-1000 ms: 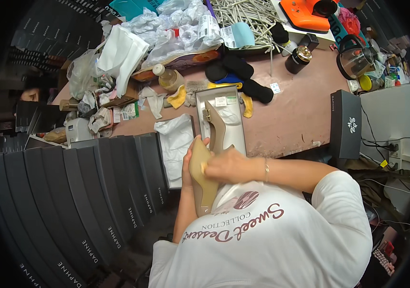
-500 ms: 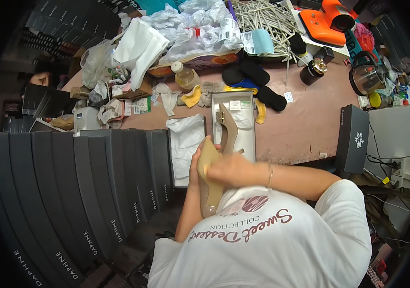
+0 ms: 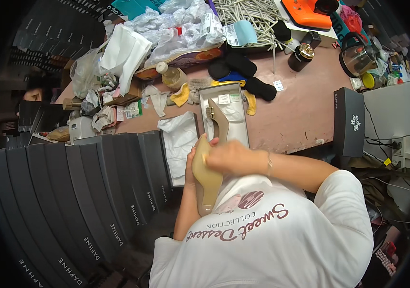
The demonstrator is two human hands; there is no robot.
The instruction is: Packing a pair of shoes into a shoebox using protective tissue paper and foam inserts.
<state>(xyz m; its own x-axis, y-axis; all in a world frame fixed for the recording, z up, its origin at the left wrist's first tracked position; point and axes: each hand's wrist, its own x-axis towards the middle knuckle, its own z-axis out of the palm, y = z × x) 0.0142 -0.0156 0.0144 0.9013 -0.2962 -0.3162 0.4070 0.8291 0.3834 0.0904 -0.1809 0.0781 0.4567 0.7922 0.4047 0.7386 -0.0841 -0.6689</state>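
My left hand (image 3: 190,165) is wrapped round a beige shoe (image 3: 208,182), its toe pointing away from me and its tan sole turned up. Against that sole, my right hand (image 3: 231,158) is closed like a fist and smeared by motion. A small yellowish bit shows at its fingertips, too blurred to name. Just beyond, a second beige shoe (image 3: 220,120) with a gold-coloured buckle lies in an open shoebox (image 3: 246,115). Left of that box, white tissue paper (image 3: 178,137) fills a grey box lid or tray.
Dark shoeboxes (image 3: 90,177) stand in a row on the left. A bottle (image 3: 170,76), yellow cloth (image 3: 180,95), black pads (image 3: 260,89) and a black jar (image 3: 301,56) sit on the pink table (image 3: 291,120). One dark box (image 3: 349,122) stands upright at the right edge.
The whole view has shifted a little, with table things now higher and further left. The shoe's sole faces up more fully, and my right hand has stayed against it, blurred in both frames.
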